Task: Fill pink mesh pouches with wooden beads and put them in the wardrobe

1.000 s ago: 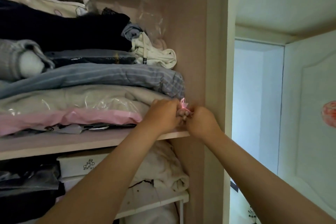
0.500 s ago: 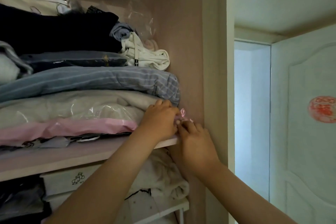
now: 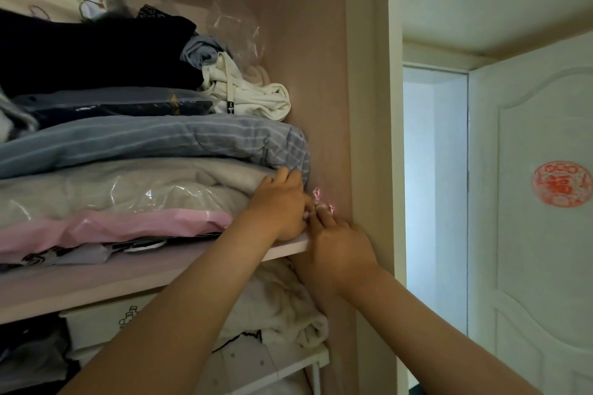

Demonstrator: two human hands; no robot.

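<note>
A small pink mesh pouch (image 3: 321, 202) with a pink ribbon tie sits at the right end of the wardrobe shelf (image 3: 288, 247), against the wardrobe's side wall. Only its top and ribbon show; my fingers hide the rest. My left hand (image 3: 279, 205) reaches over the shelf edge, and its fingertips pinch the pouch from the left. My right hand (image 3: 337, 244) comes from below the shelf edge, with its fingers touching the pouch from the front. The beads inside are hidden.
Folded bedding and clothes (image 3: 144, 144) are stacked high on the shelf, leaving a narrow gap by the side wall (image 3: 314, 74). A lower shelf (image 3: 288, 359) holds boxes and a cream blanket. A white door (image 3: 529, 202) stands to the right.
Both hands have pushed the pouch deeper and lower onto the shelf corner. My right hand has dropped below the shelf edge and its fingers have straightened onto the pouch.
</note>
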